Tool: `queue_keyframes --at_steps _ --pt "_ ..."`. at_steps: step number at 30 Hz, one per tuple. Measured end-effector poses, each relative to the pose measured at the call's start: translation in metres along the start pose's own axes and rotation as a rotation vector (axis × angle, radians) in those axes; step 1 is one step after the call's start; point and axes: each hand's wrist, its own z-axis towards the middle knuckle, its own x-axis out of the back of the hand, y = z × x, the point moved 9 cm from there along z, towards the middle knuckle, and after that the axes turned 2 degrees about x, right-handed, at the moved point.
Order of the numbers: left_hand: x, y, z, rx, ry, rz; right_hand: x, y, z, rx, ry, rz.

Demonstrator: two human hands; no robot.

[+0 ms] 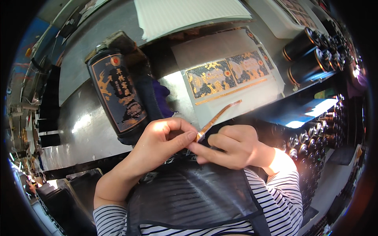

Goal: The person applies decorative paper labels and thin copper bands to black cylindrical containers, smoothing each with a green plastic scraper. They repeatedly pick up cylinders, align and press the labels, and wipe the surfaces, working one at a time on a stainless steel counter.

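Note:
Between the thumb and finger of my left hand (pixel 168 138) is the lower end of a narrow gold strip (pixel 214 119), which slants up to the right with a pale backing at its lower end. My right hand (pixel 230 146) is curled just below and right of that end, a finger reaching to the left fingertips; whether it also grips the strip is unclear. Left of the strip, a black bottle (pixel 118 94) with gold and red decoration leans on a dark support with purple cloth. Beyond my hands lies a sheet of black-and-gold decals (pixel 227 73) on pale backing.
White foam sheets (pixel 192 14) lie at the far edge. Black cylindrical containers with gold rims (pixel 304 69) stand at the right beside a white plastic bin (pixel 274 22). Many shiny-topped containers (pixel 304 138) fill the lower right. A metal worktop (pixel 79 126) extends left, with black containers (pixel 48 118) along its edge.

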Motion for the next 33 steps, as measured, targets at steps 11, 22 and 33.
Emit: queue_keyframes --at_steps 11,22,33 --pt "0.047 0.029 -0.040 -0.071 0.018 -0.110 -0.060 0.063 0.060 -0.750 -0.514 1.075" --pt "0.087 0.049 -0.058 -0.267 0.069 0.134 -0.057 0.060 0.120 -0.666 -0.420 0.906" --pt "0.204 0.086 -0.063 -0.664 0.860 0.241 -0.106 0.110 0.194 -0.748 -0.315 0.832"
